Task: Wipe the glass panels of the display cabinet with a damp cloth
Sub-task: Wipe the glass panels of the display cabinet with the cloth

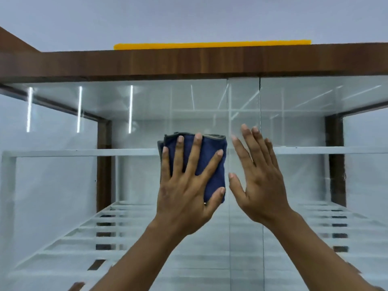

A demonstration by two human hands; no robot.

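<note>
Glass panel [134,185], blue cloth [212,143] beneath splayed left grip [184,196], right grip [262,185] splayed alongside

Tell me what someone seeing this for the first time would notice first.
Dead centre, the left hand spreads its straight fingers over a folded dark blue cloth, pressing it to the cabinet's glass panel. Just to its right, the right hand is raised open and flat, with nothing in it. Higher up, a bright yellow strip lies along the dark wooden top of the cabinet.
</note>
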